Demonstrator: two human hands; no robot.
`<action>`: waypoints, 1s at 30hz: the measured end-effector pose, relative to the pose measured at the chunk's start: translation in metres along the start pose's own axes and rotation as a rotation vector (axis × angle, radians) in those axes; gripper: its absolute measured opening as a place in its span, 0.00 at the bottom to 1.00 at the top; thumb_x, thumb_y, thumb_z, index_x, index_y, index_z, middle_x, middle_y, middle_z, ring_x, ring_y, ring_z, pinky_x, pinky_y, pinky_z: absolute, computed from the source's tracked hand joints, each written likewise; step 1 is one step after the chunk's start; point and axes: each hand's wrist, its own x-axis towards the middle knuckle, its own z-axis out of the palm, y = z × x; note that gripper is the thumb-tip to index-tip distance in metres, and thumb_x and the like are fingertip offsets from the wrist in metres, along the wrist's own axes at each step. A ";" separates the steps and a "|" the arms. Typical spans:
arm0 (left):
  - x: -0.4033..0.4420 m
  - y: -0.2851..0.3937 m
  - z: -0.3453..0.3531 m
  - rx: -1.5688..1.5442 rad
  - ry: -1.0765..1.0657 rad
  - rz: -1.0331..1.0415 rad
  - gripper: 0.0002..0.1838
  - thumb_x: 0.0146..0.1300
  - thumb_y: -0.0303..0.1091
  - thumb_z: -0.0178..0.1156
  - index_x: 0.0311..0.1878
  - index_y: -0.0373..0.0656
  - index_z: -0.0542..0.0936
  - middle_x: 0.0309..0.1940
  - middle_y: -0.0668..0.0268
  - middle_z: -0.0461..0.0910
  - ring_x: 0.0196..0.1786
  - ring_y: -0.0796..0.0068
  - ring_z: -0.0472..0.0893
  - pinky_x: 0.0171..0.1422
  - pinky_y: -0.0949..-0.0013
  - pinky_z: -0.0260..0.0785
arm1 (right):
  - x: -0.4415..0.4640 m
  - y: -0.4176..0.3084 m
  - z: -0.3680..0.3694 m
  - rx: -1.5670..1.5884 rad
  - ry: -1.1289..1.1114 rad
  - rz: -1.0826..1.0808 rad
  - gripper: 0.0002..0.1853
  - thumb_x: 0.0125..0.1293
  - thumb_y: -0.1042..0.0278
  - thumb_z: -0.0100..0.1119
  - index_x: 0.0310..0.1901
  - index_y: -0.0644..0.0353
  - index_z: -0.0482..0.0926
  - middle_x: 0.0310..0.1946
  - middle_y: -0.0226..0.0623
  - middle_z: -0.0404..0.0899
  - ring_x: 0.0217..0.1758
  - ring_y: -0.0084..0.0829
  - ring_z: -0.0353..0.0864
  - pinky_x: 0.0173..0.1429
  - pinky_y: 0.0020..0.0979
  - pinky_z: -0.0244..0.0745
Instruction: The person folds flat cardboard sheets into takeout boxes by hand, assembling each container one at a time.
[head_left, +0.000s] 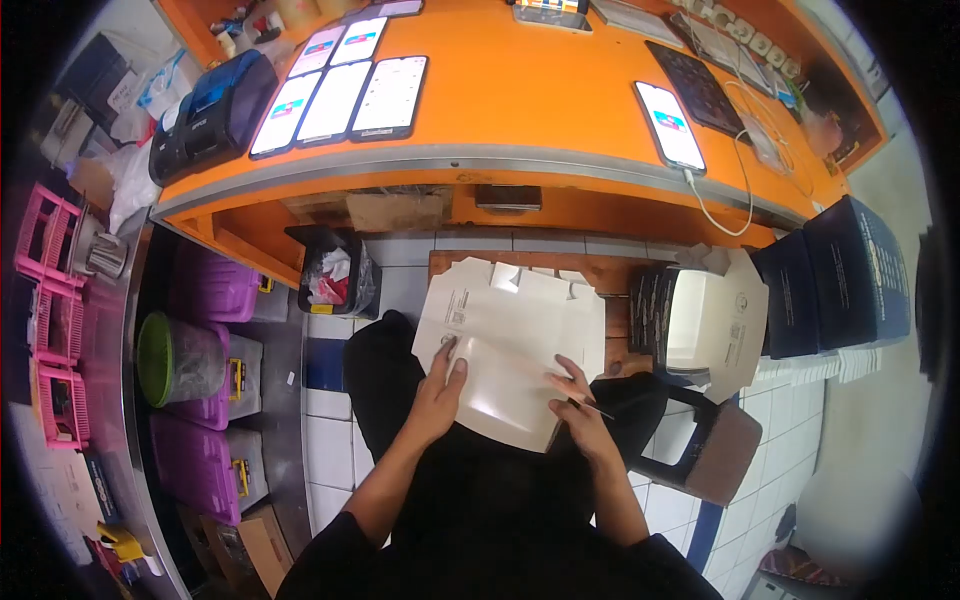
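Note:
A flat, unfolded white cardboard box (pixel 500 340) with printed marks and cut flaps lies across my lap. My left hand (pixel 437 400) rests on its left part with the fingers stretched out flat. My right hand (pixel 582 408) is at the box's lower right edge, its fingers bent. A thin, dark, pointed object (pixel 602 411) sticks out between those fingers; its kind is too small to make out. To the right stand several folded boxes (pixel 658 310), dark outside, and an open white one (pixel 738 325) on a wooden surface (pixel 615 330).
An orange desk (pixel 520 100) spans the front, bearing several lit phones (pixel 390 97), a charging phone (pixel 670 125) and a black printer (pixel 215 115). A bin (pixel 335 275) stands below. Dark blue boxes (pixel 850 270) are at right, a brown stool (pixel 720 450) nearer, purple-lidded containers (pixel 195 465) at left.

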 end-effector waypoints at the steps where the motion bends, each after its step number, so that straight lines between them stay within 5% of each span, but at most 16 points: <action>1: -0.002 0.010 -0.007 -0.007 -0.118 -0.099 0.32 0.84 0.50 0.42 0.78 0.35 0.65 0.77 0.42 0.65 0.82 0.53 0.61 0.84 0.63 0.49 | 0.001 0.007 0.001 0.139 0.092 0.048 0.36 0.71 0.74 0.59 0.79 0.52 0.59 0.64 0.43 0.76 0.63 0.31 0.74 0.70 0.32 0.67; 3: 0.000 0.000 -0.004 -0.067 -0.115 -0.058 0.32 0.84 0.49 0.41 0.78 0.34 0.64 0.77 0.43 0.66 0.81 0.54 0.62 0.84 0.64 0.49 | 0.003 0.009 0.008 0.423 0.288 0.065 0.36 0.73 0.72 0.60 0.79 0.52 0.57 0.61 0.41 0.77 0.60 0.32 0.78 0.67 0.32 0.70; 9: 0.005 -0.037 0.012 -0.235 0.024 0.005 0.30 0.85 0.43 0.37 0.77 0.28 0.64 0.76 0.44 0.67 0.81 0.55 0.64 0.83 0.64 0.51 | 0.007 0.012 0.024 0.543 0.366 0.083 0.29 0.80 0.65 0.53 0.79 0.53 0.59 0.61 0.43 0.77 0.63 0.30 0.75 0.68 0.30 0.69; 14: 0.000 -0.044 0.019 -0.289 0.097 0.034 0.28 0.84 0.39 0.39 0.77 0.27 0.64 0.75 0.47 0.69 0.79 0.59 0.66 0.82 0.65 0.54 | 0.003 0.014 0.023 0.316 0.425 0.047 0.25 0.81 0.63 0.51 0.75 0.54 0.63 0.60 0.43 0.77 0.62 0.27 0.74 0.66 0.28 0.69; 16: -0.003 -0.032 0.014 -0.338 0.033 -0.032 0.28 0.84 0.38 0.39 0.76 0.26 0.64 0.75 0.48 0.69 0.78 0.62 0.67 0.81 0.66 0.55 | -0.006 0.010 0.006 0.242 0.247 0.150 0.23 0.80 0.62 0.52 0.72 0.55 0.65 0.58 0.40 0.78 0.59 0.25 0.75 0.62 0.27 0.70; 18: -0.006 -0.031 0.012 -0.265 -0.038 0.018 0.31 0.85 0.45 0.40 0.79 0.31 0.61 0.73 0.49 0.71 0.72 0.62 0.72 0.77 0.65 0.61 | -0.015 0.036 -0.017 0.257 0.276 0.175 0.21 0.78 0.60 0.56 0.67 0.56 0.69 0.55 0.36 0.78 0.54 0.24 0.76 0.58 0.27 0.72; 20: -0.013 -0.020 0.007 -0.382 -0.241 -0.085 0.37 0.84 0.56 0.38 0.83 0.38 0.57 0.70 0.50 0.73 0.64 0.65 0.77 0.69 0.64 0.67 | -0.028 0.047 -0.037 0.428 0.450 -0.028 0.19 0.77 0.57 0.57 0.63 0.58 0.72 0.54 0.34 0.79 0.52 0.25 0.78 0.58 0.29 0.74; 21: -0.011 -0.027 0.003 -0.333 -0.326 -0.079 0.46 0.77 0.71 0.41 0.84 0.45 0.54 0.68 0.52 0.73 0.62 0.65 0.77 0.68 0.61 0.69 | -0.038 0.046 -0.045 0.631 0.582 0.024 0.22 0.77 0.53 0.56 0.63 0.59 0.72 0.56 0.35 0.79 0.56 0.28 0.79 0.62 0.32 0.74; 24: -0.013 -0.017 0.011 -0.328 -0.345 -0.010 0.40 0.82 0.64 0.38 0.83 0.43 0.58 0.65 0.55 0.75 0.57 0.69 0.79 0.64 0.64 0.70 | -0.062 0.003 -0.053 0.709 0.855 -0.202 0.33 0.78 0.41 0.44 0.72 0.60 0.67 0.65 0.36 0.77 0.68 0.38 0.77 0.71 0.42 0.72; 30: -0.014 -0.016 0.031 -0.268 -0.432 -0.006 0.37 0.84 0.59 0.36 0.82 0.39 0.58 0.63 0.55 0.76 0.58 0.67 0.80 0.65 0.64 0.70 | -0.067 0.004 -0.100 0.597 1.114 -0.361 0.36 0.76 0.42 0.54 0.76 0.55 0.61 0.70 0.37 0.70 0.72 0.37 0.72 0.71 0.44 0.72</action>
